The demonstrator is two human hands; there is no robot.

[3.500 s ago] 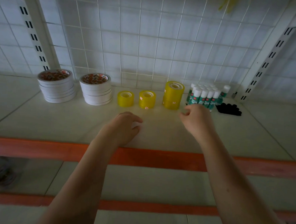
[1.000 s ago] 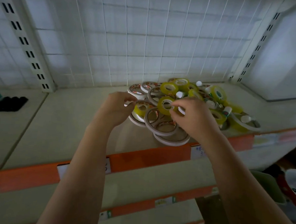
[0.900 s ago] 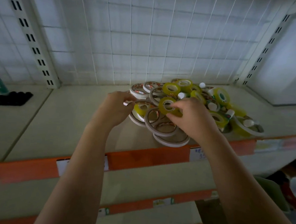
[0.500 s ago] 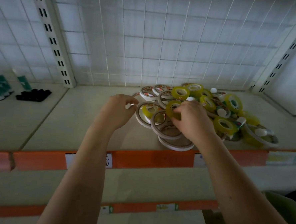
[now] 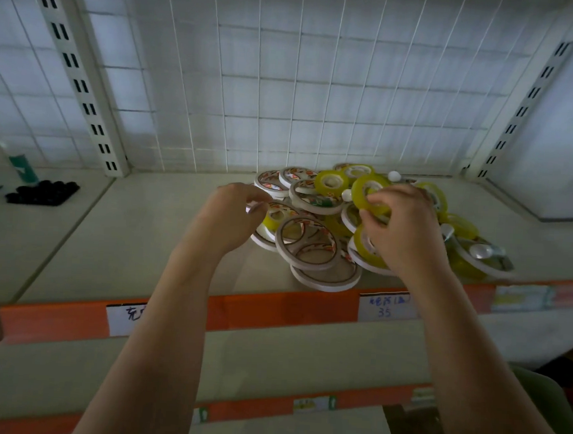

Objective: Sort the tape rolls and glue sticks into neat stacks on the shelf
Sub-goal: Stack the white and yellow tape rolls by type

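Right hand (image 5: 402,227) pinches a yellow tape roll (image 5: 368,193), raised above the pile. Left hand (image 5: 226,213), fingers curled, touches a white roll (image 5: 260,238); grip indeterminate.

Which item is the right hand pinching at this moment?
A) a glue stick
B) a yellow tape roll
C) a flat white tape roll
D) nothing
B: the right hand pinches a yellow tape roll by its ring, lifted above the pile.

Pale shelf (image 5: 163,229), orange front edge: jumbled heap of tape rolls (image 5: 310,241) at right; black caps (image 5: 43,192) at left.
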